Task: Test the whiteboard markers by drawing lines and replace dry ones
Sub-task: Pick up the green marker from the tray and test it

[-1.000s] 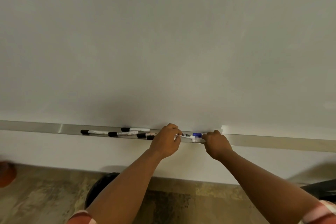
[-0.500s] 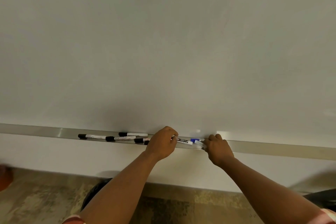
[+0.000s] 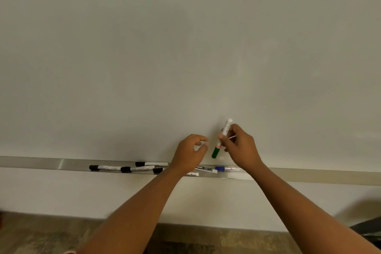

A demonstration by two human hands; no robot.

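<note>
- With right hand pinching green-capped marker mid-barrel, cap end down and tail tilted up toward whiteboard — step in hand judged as uncapping before a test line.
- Left hand just beside cap, fingers loosely curled with thumb and forefinger apart, holding nothing — seemingly ready to take the cap.
- To do it well: pinch green cap firmly with left fingertips, pull straight along the barrel, no twisting sideways; keep right grip near the cap end so the barrel does not flex.
- Keep cap in left hand, not dropped, for quick recapping.
- Then draw a slow, steady stroke on bare board just above; faint or broken line likely means dry.
- Board surface bare of any lines — testing apparently at an early stage.
- Tray along board's lower edge holding the rest: three black-capped markers lying left of the hands, a fourth partly hidden behind left wrist.
- Also in tray: black-labelled marker and blue-capped marker, end to end below the hands.
- Small white piece at tray's front lip, too small to identify.
</note>
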